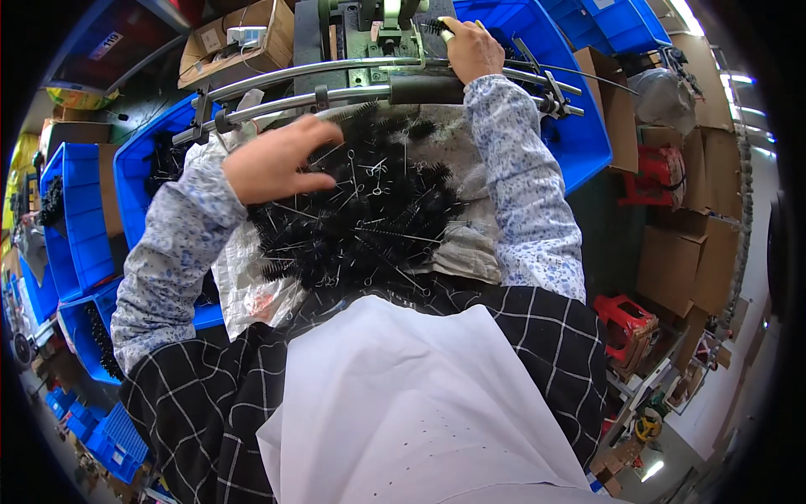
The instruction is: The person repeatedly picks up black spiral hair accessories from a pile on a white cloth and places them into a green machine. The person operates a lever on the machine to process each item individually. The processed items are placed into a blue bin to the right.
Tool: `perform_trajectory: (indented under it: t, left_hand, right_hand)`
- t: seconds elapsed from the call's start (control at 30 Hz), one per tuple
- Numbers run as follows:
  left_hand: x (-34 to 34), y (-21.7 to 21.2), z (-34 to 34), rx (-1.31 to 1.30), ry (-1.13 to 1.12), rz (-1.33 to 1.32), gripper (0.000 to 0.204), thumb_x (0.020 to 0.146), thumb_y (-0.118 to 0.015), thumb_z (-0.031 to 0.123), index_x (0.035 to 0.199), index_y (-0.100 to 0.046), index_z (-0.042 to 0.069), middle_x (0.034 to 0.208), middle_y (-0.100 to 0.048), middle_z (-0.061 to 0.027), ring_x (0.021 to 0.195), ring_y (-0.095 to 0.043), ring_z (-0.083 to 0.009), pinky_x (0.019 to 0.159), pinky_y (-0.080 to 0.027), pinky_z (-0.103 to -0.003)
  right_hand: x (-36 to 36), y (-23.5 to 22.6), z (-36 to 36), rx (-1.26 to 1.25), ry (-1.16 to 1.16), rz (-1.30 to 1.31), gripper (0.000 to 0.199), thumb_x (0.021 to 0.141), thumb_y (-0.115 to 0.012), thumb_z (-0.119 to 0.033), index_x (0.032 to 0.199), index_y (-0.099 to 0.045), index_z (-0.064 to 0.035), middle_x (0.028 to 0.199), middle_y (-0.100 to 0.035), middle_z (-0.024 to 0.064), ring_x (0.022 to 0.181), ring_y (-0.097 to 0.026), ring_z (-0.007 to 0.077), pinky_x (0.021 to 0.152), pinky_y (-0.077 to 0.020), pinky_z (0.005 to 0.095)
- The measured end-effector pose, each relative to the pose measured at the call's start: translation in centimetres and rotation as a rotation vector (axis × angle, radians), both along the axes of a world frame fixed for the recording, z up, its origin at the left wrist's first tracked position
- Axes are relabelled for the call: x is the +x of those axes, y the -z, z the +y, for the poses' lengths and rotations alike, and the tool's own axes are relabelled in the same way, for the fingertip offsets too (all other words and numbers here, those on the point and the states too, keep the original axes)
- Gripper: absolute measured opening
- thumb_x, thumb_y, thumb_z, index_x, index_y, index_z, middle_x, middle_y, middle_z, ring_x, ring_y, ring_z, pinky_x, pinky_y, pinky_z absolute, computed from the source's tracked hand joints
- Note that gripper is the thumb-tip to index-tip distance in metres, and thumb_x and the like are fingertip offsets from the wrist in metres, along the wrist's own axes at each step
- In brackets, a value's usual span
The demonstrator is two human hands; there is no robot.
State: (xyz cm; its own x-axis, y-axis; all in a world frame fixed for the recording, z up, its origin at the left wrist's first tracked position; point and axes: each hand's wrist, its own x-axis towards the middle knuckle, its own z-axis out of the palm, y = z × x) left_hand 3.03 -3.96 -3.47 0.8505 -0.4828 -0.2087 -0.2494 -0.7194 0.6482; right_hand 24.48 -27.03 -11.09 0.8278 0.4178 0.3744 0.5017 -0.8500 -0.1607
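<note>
Two hands, one heap of bottle brushes

Dozens of black twisted-wire brushes [369, 223] lay heaped on a grey cloth [470, 252] at frame centre. At centre left, the left hand [273, 164] hovered over them, fingers spread and holding nothing. Upper right of centre, the right hand [472, 49] was closed around one brush at the machine [369, 34]. Light, springy, probably tangle-prone, they seemed best taken by the looped wire stems.

Your left hand [273, 164] has open air above the heap of black wire brushes [361, 218]. Ahead, two curved metal bars [336, 84] cross your reach to the machine [369, 34], where your right hand [472, 49] has already passed over them; blue bins [579, 126] close both sides.
</note>
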Motion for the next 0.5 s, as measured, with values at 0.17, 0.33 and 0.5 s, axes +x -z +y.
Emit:
perform_trajectory:
  t: [0.17, 0.33, 0.5]
  left_hand:
    - [0.0, 2.0, 0.0, 0.003, 0.105, 0.034, 0.021, 0.075, -0.06, 0.006, 0.094, -0.053, 0.003, 0.094, -0.052, -0.0119, 0.087, -0.055, -0.0287, 0.077, -0.045, -0.035]
    - [0.0, 0.2, 0.3, -0.053, 0.066, -0.014, 0.021, 0.074, -0.054, 0.001, 0.095, -0.053, 0.003, 0.093, -0.053, -0.011, 0.085, -0.055, -0.0265, 0.075, -0.045, -0.033]
    - [-0.2, -1.1, 1.2, -0.109, -0.019, -0.042, 0.021, 0.075, -0.054, 0.004, 0.095, -0.055, 0.002, 0.089, -0.054, -0.0109, 0.077, -0.055, -0.0239, 0.07, -0.046, -0.032]
  right_hand:
    - [0.8, -0.2, 1.7, -0.093, 0.01, -0.008, 0.025, 0.08, -0.054, -0.021, 0.104, -0.061, -0.0197, 0.088, -0.063, 0.0055, 0.086, -0.059, 0.0247, 0.079, -0.0454, 0.0377]
    - [2.0, 1.4, 1.8, -0.073, -0.013, -0.028, 0.026, 0.08, -0.054, -0.022, 0.104, -0.061, -0.0199, 0.087, -0.064, 0.0064, 0.081, -0.06, 0.0237, 0.079, -0.0436, 0.0364]
    - [2.3, 1.8, 2.2, -0.052, -0.06, -0.019, 0.027, 0.079, -0.054, -0.021, 0.105, -0.062, -0.021, 0.085, -0.064, 0.0079, 0.082, -0.06, 0.0257, 0.079, -0.0434, 0.0369]
